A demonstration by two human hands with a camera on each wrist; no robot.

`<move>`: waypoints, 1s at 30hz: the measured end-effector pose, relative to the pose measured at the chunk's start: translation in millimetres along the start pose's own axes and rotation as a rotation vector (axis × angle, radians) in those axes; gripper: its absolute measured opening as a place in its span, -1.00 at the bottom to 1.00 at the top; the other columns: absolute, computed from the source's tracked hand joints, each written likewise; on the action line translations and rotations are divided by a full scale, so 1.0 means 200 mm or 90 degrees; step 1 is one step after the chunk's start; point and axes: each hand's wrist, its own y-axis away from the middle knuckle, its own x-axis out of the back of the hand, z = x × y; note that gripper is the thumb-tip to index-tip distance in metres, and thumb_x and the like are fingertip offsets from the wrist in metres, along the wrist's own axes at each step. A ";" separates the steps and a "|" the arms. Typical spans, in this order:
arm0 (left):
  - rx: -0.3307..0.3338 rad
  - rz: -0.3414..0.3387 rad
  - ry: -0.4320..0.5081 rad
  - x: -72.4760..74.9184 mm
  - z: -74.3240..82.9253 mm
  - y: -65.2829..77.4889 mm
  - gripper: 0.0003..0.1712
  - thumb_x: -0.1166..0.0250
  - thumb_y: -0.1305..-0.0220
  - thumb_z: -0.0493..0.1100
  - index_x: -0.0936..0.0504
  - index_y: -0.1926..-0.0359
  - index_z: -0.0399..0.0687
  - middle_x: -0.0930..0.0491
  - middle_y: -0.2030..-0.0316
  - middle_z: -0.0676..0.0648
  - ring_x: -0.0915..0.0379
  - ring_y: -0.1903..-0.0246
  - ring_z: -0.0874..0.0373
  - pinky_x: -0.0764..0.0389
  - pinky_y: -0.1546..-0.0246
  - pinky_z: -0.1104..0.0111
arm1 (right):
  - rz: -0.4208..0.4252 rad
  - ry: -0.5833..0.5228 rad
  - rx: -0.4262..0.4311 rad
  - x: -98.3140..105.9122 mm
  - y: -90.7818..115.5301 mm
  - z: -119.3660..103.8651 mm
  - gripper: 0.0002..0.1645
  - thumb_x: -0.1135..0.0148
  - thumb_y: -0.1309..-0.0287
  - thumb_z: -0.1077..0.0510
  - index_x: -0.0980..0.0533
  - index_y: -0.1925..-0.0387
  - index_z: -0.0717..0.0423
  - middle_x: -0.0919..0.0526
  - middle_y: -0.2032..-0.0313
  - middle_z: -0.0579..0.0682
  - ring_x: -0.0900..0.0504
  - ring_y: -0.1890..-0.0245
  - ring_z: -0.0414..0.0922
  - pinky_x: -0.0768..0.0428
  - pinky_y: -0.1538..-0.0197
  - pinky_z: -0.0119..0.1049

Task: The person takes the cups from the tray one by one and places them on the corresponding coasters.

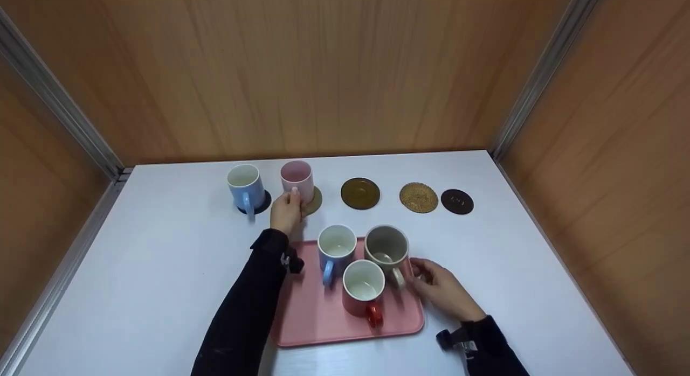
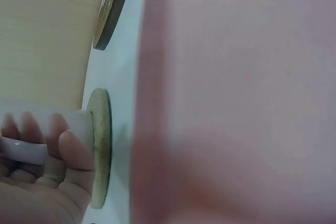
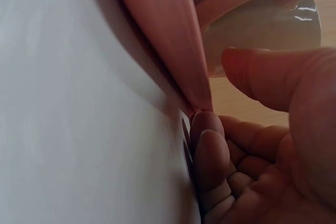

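Observation:
My left hand [image 1: 285, 211] pinches the handle of a pink mug [image 1: 297, 174]. This mug stands upright over a round tan coaster [image 2: 101, 150], and part of the coaster shows to its right in the head view. At the right edge of a pink tray [image 1: 312, 317] is my right hand [image 1: 444, 292]. Its fingertips [image 3: 211, 156] touch the tray's rim low by the table, while the thumb is held apart above. The tray carries a blue mug [image 1: 330, 263], a grey-beige mug [image 1: 386, 244] and a red mug [image 1: 356, 303] with a white inside.
Another blue mug [image 1: 245, 185] sits on a dark coaster [image 1: 263, 202] at the back left. Along the back lie a brown coaster [image 1: 360, 193], a woven tan coaster [image 1: 419, 197] and a black coaster [image 1: 457, 201]. Wooden panels [image 1: 323, 69] enclose the white table [image 1: 161, 268].

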 end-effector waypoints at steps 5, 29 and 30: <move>-0.025 -0.001 -0.047 0.13 0.02 0.11 -0.41 0.00 -0.70 0.12 -0.51 -0.32 -0.32 -0.62 -0.18 -0.34 -0.63 -0.01 -0.08 -0.66 -0.06 0.19 | 0.000 -0.007 0.010 -0.03 -0.01 -0.01 -0.31 -0.37 -0.44 -0.03 -0.48 -0.44 0.21 -0.72 -0.05 0.00 -0.59 -0.03 -0.12 -0.59 -0.15 -0.29; 0.008 -0.181 -0.063 0.41 -0.19 0.83 -0.44 -0.33 -0.53 0.11 -0.60 -0.29 -0.21 -0.67 0.00 -0.15 -0.63 0.26 0.06 -0.68 0.26 0.34 | -0.029 -0.179 0.005 0.04 0.03 -0.09 -0.33 -0.30 -0.52 0.01 -0.42 -0.45 0.32 -0.61 -0.24 0.30 -0.69 -0.05 -0.14 -0.72 -0.04 -0.37; 0.008 -0.183 -0.070 0.41 -0.19 0.83 -0.45 -0.34 -0.53 0.09 -0.60 -0.29 -0.20 -0.68 0.01 -0.15 -0.64 0.25 0.06 -0.68 0.26 0.35 | -0.030 -0.189 0.009 0.04 0.03 -0.11 -0.35 -0.30 -0.51 0.02 -0.44 -0.42 0.32 -0.62 -0.23 0.28 -0.69 -0.07 -0.14 -0.71 -0.08 -0.38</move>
